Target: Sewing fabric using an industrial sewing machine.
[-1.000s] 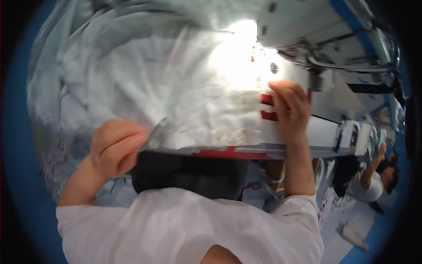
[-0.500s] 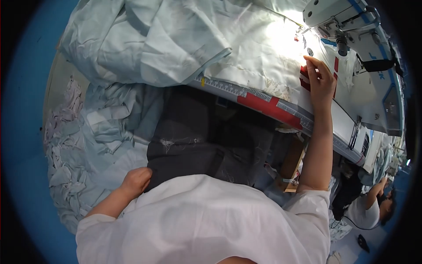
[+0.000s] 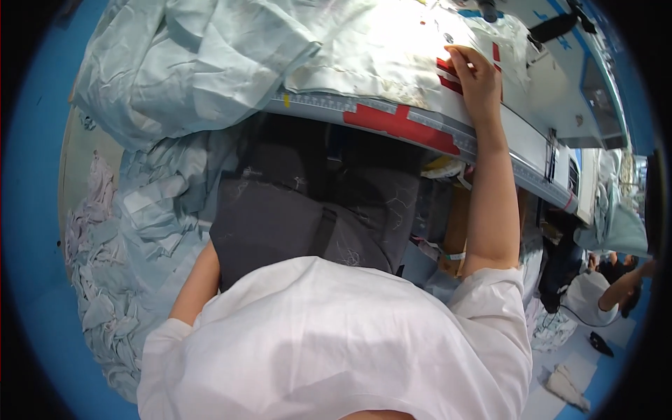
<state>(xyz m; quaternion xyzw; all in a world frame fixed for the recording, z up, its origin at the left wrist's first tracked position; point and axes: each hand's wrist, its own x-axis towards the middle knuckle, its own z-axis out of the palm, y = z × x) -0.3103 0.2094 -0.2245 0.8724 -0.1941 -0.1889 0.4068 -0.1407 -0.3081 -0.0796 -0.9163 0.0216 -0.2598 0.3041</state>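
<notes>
My right hand [image 3: 477, 78] lies flat, fingers together, on a white cloth [image 3: 378, 56] spread over the sewing table, next to red tape marks [image 3: 448, 70]. Its fingertips point away from me. My left forearm [image 3: 199, 280] reaches down along my left side. That hand is hidden behind the dark grey cloth over my lap [image 3: 308, 217]. A crumpled pale blue-green fabric [image 3: 196, 63] is heaped on the table's left part and hangs over its edge.
The table's front edge [image 3: 336, 105] carries a ruler strip and a red tape patch [image 3: 399, 122]. A pile of pale blue fabric pieces [image 3: 119, 266] lies low at my left. A sewing machine [image 3: 560, 28] stands at far right. Another person [image 3: 602, 294] sits lower right.
My left hand has left the table edge and dropped down beside my lap, out of sight. My right hand has stayed on the white cloth. The view has tilted downward.
</notes>
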